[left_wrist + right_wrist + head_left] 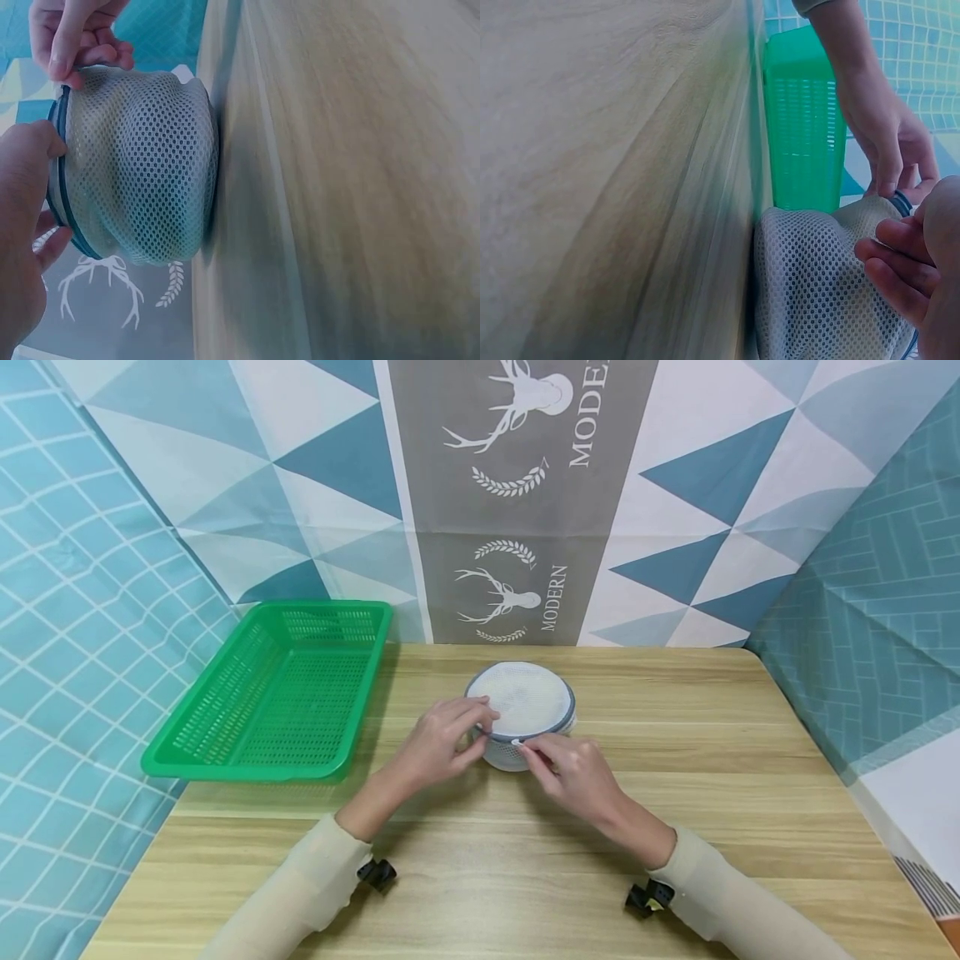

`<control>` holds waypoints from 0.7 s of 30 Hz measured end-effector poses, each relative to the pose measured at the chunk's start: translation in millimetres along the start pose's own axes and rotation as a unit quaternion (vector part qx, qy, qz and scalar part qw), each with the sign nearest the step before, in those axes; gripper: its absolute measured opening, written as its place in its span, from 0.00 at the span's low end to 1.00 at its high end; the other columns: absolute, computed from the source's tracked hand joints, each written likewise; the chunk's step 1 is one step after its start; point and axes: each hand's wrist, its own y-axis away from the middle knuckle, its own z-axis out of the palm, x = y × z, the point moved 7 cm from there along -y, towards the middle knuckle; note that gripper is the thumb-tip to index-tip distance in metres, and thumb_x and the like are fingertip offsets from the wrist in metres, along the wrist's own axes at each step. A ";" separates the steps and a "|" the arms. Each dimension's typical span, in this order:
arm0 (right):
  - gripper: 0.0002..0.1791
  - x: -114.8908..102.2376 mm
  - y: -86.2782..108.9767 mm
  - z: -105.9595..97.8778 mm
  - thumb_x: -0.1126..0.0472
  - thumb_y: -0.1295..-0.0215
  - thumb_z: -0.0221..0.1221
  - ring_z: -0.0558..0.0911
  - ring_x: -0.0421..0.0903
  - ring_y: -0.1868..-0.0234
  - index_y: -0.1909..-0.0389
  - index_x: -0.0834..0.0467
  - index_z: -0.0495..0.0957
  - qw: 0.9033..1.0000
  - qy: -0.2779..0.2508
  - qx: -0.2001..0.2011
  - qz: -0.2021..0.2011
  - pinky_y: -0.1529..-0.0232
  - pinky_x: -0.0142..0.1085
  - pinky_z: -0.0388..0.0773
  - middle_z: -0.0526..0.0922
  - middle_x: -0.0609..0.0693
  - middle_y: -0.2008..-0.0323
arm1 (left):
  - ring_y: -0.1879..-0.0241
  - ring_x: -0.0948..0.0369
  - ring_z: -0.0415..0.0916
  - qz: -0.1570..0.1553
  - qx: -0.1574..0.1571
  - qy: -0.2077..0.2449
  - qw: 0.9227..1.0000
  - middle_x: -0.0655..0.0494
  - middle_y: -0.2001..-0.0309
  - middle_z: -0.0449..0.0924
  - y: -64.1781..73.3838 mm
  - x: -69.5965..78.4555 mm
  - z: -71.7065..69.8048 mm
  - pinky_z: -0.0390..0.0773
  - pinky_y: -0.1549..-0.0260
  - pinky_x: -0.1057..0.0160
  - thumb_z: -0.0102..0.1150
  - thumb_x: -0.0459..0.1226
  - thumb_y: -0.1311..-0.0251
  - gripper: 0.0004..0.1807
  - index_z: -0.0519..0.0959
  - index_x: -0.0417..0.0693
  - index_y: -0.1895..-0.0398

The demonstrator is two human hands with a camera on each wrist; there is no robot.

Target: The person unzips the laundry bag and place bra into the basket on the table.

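A round white mesh laundry bag [523,697] with a dark blue zipper edge [63,161] stands upright on the wooden table, its top panel lying over the opening. My left hand [442,739] grips the blue edge at the bag's left front, with the thumb and fingers at the rim. At the front of the rim, my right hand [576,770] pinches a small white zipper pull [517,742] between thumb and index finger. The mesh side [806,277] bulges and creases in the right wrist view. Whatever may be inside the bag is hidden.
A green plastic basket [247,772] with slotted walls stands at the table's left, beside my left forearm. Behind the wooden table [480,877] hangs a patterned cloth [498,518] with triangles and deer heads. Blue tiled sheeting [82,635] lines the left side.
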 end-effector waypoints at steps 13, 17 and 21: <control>0.03 -1.7 -1.5 1.1 0.70 0.29 0.72 0.80 0.34 0.78 0.65 0.61 0.91 1.000 0.003 -0.001 0.002 0.76 0.20 0.74 0.92 0.49 0.73 | 0.37 0.45 0.92 0.005 -0.005 -0.007 1.000 0.50 0.47 0.96 -1.4 2.3 3.8 0.92 0.47 0.46 0.75 0.33 0.38 0.09 0.82 0.49 0.60; 0.03 -2.0 -1.4 0.9 0.68 0.28 0.72 0.80 0.34 0.77 0.64 0.61 0.91 1.000 0.002 -0.004 0.001 0.76 0.21 0.74 0.92 0.48 0.73 | 0.37 0.44 0.92 0.001 -0.009 0.000 1.000 0.49 0.47 0.96 -0.7 1.7 2.6 0.93 0.46 0.44 0.73 0.32 0.38 0.09 0.81 0.49 0.61; 0.03 -2.2 -0.9 -0.3 0.68 0.28 0.72 0.80 0.34 0.77 0.64 0.61 0.91 1.000 0.003 -0.002 -0.001 0.76 0.23 0.75 0.92 0.48 0.73 | 0.37 0.43 0.91 -0.006 -0.012 0.000 1.000 0.49 0.47 0.96 0.7 0.5 1.3 0.93 0.46 0.44 0.73 0.31 0.38 0.09 0.80 0.49 0.62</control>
